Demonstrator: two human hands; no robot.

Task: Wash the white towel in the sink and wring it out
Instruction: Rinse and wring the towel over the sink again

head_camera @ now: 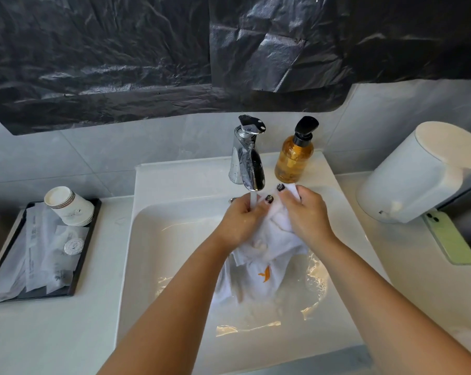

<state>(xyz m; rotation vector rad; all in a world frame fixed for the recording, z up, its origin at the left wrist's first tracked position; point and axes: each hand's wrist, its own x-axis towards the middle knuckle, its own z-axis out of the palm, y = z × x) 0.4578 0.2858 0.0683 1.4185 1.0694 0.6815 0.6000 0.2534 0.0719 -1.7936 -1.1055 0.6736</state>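
Left hand [241, 221] and right hand [306, 212] both grip the bunched white towel [266, 255] between them, over the sink [153, 239]. Faucet [249, 158] stream hits just beyond the left hand. Towel's lower end hangs into water below the hands.

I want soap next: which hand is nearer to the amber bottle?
Right. The right hand grips the towel just below the bottle; the left hand grips it further left, under the tap.
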